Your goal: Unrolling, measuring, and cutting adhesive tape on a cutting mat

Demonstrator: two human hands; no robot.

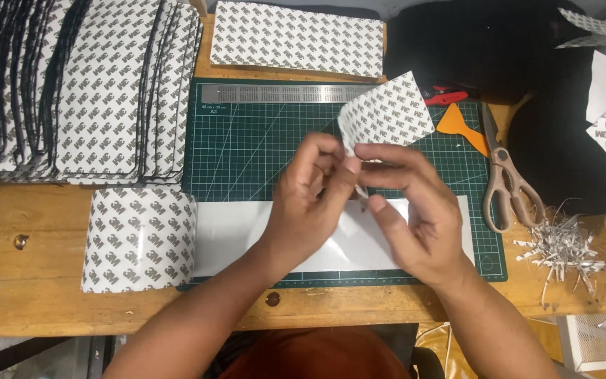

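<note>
Fingertips of left hand (315,200) and right hand (408,210) pinch patterned backing sheet (385,112); it rises just above them.

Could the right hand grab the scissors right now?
Probably not straight away. The right hand is pinching the patterned sheet together with the left hand. The scissors lie uncovered on the green cutting mat beside it, so the way looks free once it lets go.

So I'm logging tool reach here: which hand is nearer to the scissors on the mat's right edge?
Right. The right hand is over the mat's middle, just left of the scissors with a bare gap between. The left hand sits farther left, beyond the right hand.
</note>
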